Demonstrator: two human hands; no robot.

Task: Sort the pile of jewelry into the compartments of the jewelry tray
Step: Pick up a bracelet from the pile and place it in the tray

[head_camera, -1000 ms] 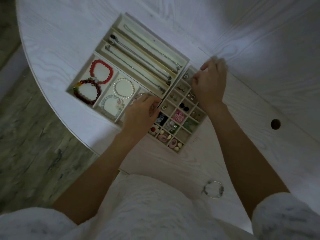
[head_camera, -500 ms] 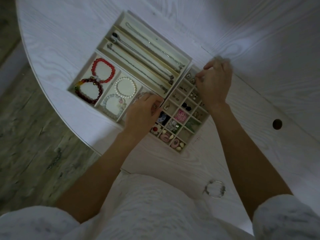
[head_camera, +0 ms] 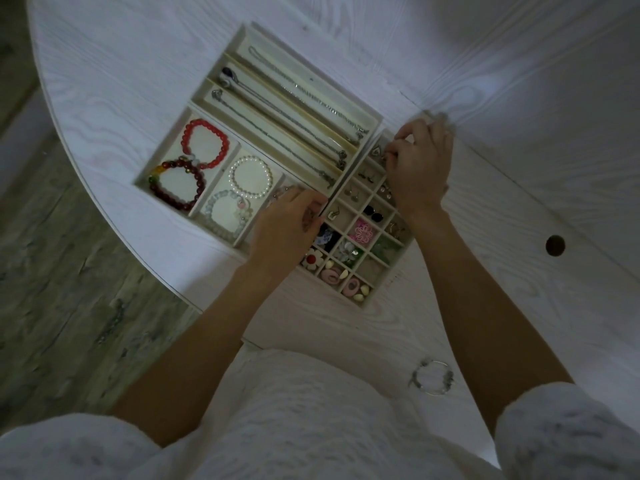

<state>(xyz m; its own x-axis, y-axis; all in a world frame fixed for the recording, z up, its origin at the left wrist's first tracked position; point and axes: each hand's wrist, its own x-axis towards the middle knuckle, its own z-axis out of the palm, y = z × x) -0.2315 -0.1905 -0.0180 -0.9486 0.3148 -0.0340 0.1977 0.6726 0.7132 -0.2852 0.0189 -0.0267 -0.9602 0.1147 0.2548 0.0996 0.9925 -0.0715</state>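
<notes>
While jewelry tray [head_camera: 242, 39] lies diagonally, left hand [head_camera: 287, 226] fingers curled; right hand [head_camera: 420, 171] fingers pinching, contents unclear.

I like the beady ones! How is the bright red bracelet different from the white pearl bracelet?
The bright red bracelet has bigger, coral-red beads; the white pearl bracelet has smaller, white ones. The red one makes a wider loop than the pearl one. The red one shares its compartment with a dark red bracelet and touches it; the pearl one sits in the next compartment over. Both are round beaded loops lying flat in the jewelry tray.
</notes>
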